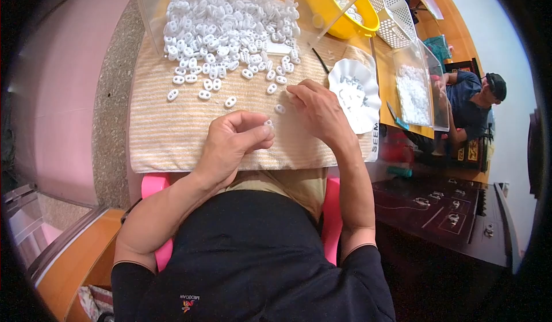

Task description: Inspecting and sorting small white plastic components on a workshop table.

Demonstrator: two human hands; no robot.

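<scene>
The gap between your hands is what counts here. Your left hand point(227, 146) has a small white piece point(269, 123) pinched between thumb and index finger, so it's right at those fingertips. Looking from your right hand point(319, 112), that piece sits off to the left and closer to your body, near but not touching. Your thumb covers too much of it for me to call its long axis. Right fingers are bent inward, tips low over the striped cloth point(172, 135); can't tell if they've got anything.

There's also a loose two-hole piece point(280, 108) lying between both sets of fingertips, too close to say which is nearer. The big pile point(230, 26) is beyond both hands, and the scalloped white dish point(373, 86) is just right of your right hand.
</scene>
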